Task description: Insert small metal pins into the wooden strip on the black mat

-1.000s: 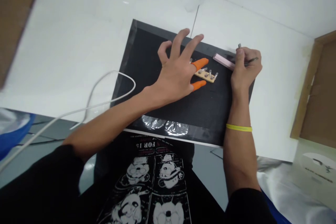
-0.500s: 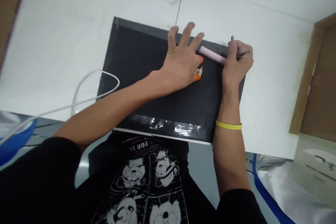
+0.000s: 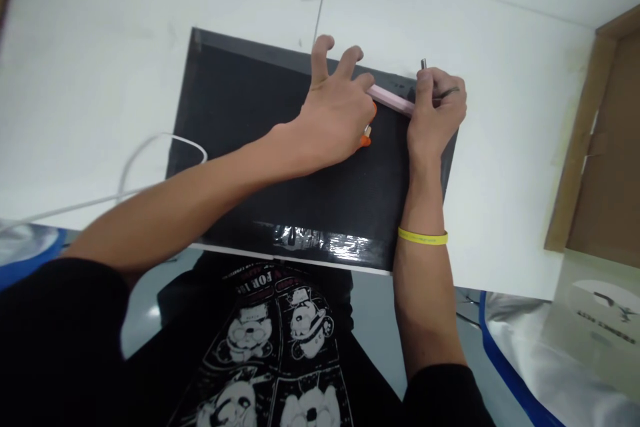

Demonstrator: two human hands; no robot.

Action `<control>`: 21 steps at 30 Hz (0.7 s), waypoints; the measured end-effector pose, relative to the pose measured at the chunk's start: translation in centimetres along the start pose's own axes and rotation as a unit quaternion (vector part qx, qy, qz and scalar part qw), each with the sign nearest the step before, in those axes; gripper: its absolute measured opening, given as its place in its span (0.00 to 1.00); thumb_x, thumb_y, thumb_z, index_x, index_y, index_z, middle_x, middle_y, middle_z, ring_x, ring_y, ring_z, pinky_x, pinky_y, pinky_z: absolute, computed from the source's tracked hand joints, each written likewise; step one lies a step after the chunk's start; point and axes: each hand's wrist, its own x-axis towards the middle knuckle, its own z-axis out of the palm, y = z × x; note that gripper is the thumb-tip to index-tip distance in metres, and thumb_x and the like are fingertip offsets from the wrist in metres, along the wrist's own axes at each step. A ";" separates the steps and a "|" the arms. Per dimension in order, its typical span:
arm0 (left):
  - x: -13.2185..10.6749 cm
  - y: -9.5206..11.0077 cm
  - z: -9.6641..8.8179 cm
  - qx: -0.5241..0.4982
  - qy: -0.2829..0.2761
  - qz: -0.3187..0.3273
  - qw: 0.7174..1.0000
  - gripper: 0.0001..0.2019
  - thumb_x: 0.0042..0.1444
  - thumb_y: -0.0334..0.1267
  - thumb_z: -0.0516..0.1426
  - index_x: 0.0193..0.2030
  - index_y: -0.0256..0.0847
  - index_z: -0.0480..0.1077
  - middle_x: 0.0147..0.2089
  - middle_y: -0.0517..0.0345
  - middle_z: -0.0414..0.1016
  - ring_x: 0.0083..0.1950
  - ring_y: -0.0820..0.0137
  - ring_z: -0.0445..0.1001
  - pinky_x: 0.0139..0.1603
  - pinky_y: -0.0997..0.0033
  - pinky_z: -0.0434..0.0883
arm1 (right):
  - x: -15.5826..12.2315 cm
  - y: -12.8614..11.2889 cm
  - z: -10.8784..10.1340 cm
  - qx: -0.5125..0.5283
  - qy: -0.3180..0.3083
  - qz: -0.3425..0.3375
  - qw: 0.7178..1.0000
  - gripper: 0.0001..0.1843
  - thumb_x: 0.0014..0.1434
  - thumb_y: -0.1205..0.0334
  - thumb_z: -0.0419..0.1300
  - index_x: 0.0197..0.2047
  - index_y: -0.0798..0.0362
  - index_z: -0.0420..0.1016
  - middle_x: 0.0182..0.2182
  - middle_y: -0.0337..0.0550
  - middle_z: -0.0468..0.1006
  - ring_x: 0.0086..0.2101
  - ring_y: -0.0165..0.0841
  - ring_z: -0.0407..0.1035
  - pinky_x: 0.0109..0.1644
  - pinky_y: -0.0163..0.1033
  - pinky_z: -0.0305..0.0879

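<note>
Tightly clenched right hand (image 3: 434,119) on thin metal rod (image 3: 423,65); left hand (image 3: 336,115), grip unclear.

Assembly workbench: white tabletop (image 3: 100,47), black work mat (image 3: 240,120), loose white cable (image 3: 167,136), cardboard box (image 3: 610,147) alongside.

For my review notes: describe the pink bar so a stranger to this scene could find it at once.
Find the black mat on the white table. At its far right corner the left hand and right hand come close, and the pink bar spans the gap between them. It is the only pale pink thing there, unlike the thin metal tool in the right hand.
</note>
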 end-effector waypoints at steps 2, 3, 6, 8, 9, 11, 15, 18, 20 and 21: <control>-0.1 0.5 -0.4 0.015 -0.005 0.001 1.000 0.12 0.61 0.30 0.55 0.42 0.36 0.82 0.63 0.43 0.74 0.75 0.37 0.53 0.69 0.22 0.52 | 0.1 0.2 -0.1 0.004 -0.013 0.009 1.000 0.22 0.69 0.42 0.53 0.44 0.50 0.80 0.39 0.39 0.71 0.44 0.36 0.70 0.54 0.53 0.66; -0.1 0.9 -0.4 0.028 -0.013 -0.003 1.000 0.12 0.60 0.27 0.56 0.42 0.34 0.82 0.63 0.41 0.73 0.75 0.35 0.51 0.70 0.23 0.50 | 0.2 0.3 -0.1 0.009 -0.018 0.014 1.000 0.22 0.69 0.41 0.53 0.44 0.49 0.80 0.39 0.38 0.71 0.44 0.36 0.70 0.54 0.53 0.66; -0.3 1.8 0.3 0.075 -0.005 0.007 0.997 0.18 0.62 0.21 0.50 0.50 0.30 0.80 0.64 0.38 0.72 0.77 0.36 0.47 0.72 0.23 0.51 | 0.3 0.5 -0.1 0.022 -0.026 0.018 0.999 0.21 0.68 0.41 0.54 0.43 0.47 0.79 0.39 0.37 0.71 0.45 0.36 0.70 0.55 0.54 0.65; -0.7 2.3 1.2 0.092 0.048 0.015 0.995 0.24 0.63 0.17 0.44 0.58 0.24 0.75 0.67 0.34 0.69 0.78 0.40 0.48 0.71 0.25 0.56 | 0.2 0.3 -0.1 0.020 -0.026 0.016 0.999 0.21 0.69 0.42 0.53 0.44 0.47 0.79 0.40 0.37 0.71 0.45 0.37 0.70 0.55 0.54 0.66; -0.9 2.5 1.6 0.092 0.074 0.013 0.993 0.25 0.63 0.15 0.42 0.60 0.22 0.72 0.69 0.33 0.66 0.78 0.42 0.49 0.71 0.27 0.58 | 0.2 0.2 -0.1 0.015 -0.025 0.015 0.999 0.20 0.69 0.43 0.53 0.44 0.48 0.79 0.40 0.37 0.71 0.45 0.36 0.70 0.55 0.53 0.66; -1.3 2.9 2.2 0.079 0.099 0.014 0.992 0.27 0.63 0.14 0.40 0.63 0.22 0.68 0.72 0.33 0.62 0.79 0.46 0.49 0.72 0.33 0.60 | 0.1 -0.3 -0.2 0.002 -0.021 0.015 1.000 0.17 0.70 0.48 0.54 0.44 0.49 0.79 0.40 0.39 0.72 0.44 0.36 0.70 0.55 0.51 0.66; -1.6 3.4 2.8 0.037 0.095 0.039 0.994 0.26 0.62 0.13 0.42 0.61 0.24 0.70 0.67 0.38 0.70 0.78 0.47 0.52 0.75 0.38 0.57 | -0.1 -1.0 -0.3 -0.010 -0.011 0.013 1.000 0.12 0.70 0.56 0.57 0.43 0.53 0.79 0.39 0.40 0.74 0.42 0.35 0.70 0.53 0.48 0.65; -1.2 3.3 3.4 0.018 0.107 0.042 0.993 0.23 0.60 0.13 0.45 0.57 0.24 0.72 0.61 0.39 0.74 0.77 0.46 0.53 0.75 0.37 0.55 | 0.0 -1.1 -0.3 -0.012 -0.015 0.019 1.000 0.12 0.70 0.57 0.57 0.43 0.53 0.79 0.39 0.40 0.74 0.42 0.34 0.69 0.54 0.48 0.64; -0.9 3.2 4.0 0.011 0.113 0.053 0.992 0.22 0.59 0.15 0.46 0.54 0.27 0.74 0.57 0.43 0.76 0.77 0.46 0.53 0.74 0.34 0.55 | 0.0 -1.0 -0.3 -0.009 -0.017 0.022 1.000 0.12 0.70 0.57 0.57 0.43 0.53 0.79 0.40 0.40 0.74 0.43 0.35 0.69 0.55 0.48 0.63; -0.7 3.1 4.2 0.006 0.116 0.056 0.992 0.22 0.58 0.15 0.47 0.53 0.29 0.75 0.56 0.45 0.77 0.76 0.45 0.53 0.72 0.32 0.55 | 0.0 -0.9 -0.3 -0.007 -0.018 0.022 1.000 0.12 0.70 0.56 0.56 0.43 0.53 0.79 0.40 0.40 0.73 0.43 0.35 0.69 0.55 0.49 0.63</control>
